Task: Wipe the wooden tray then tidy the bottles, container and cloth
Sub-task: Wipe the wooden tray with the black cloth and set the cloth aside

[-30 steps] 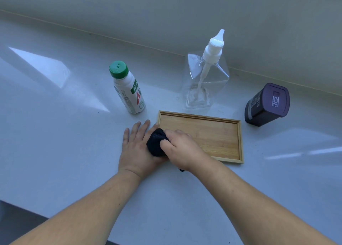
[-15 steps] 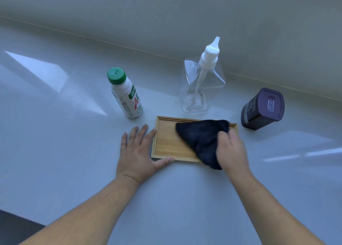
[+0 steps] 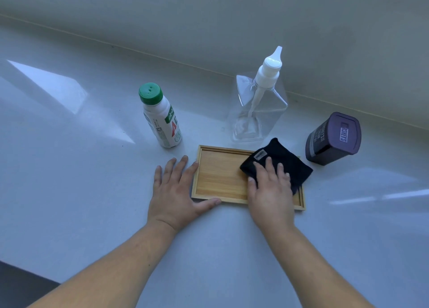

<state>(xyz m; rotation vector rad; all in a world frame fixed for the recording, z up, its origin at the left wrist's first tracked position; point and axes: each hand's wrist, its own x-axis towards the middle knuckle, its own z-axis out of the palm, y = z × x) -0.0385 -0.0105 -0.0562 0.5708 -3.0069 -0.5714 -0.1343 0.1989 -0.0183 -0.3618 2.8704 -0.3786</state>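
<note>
A shallow wooden tray (image 3: 220, 175) lies on the white counter in front of me. My left hand (image 3: 176, 191) rests flat against its left end, thumb along the near rim. My right hand (image 3: 270, 187) presses a dark cloth (image 3: 285, 161) onto the tray's right half; the cloth spills over the far right corner. Behind the tray stand a white bottle with a green cap (image 3: 161, 117), a clear pump bottle with a white nozzle (image 3: 257, 107) and, to the right, a dark purple lidded container (image 3: 334, 138).
The white counter (image 3: 81, 168) meets a pale wall (image 3: 209, 28) just behind the bottles. Its near edge shows at the lower left, with dark floor (image 3: 18, 284) beyond. Bright light patches lie on the counter at left and right.
My right hand has swept the cloth from the tray's left end across to its right half, and the cloth has spread flatter. My left hand has stayed at the left end.
</note>
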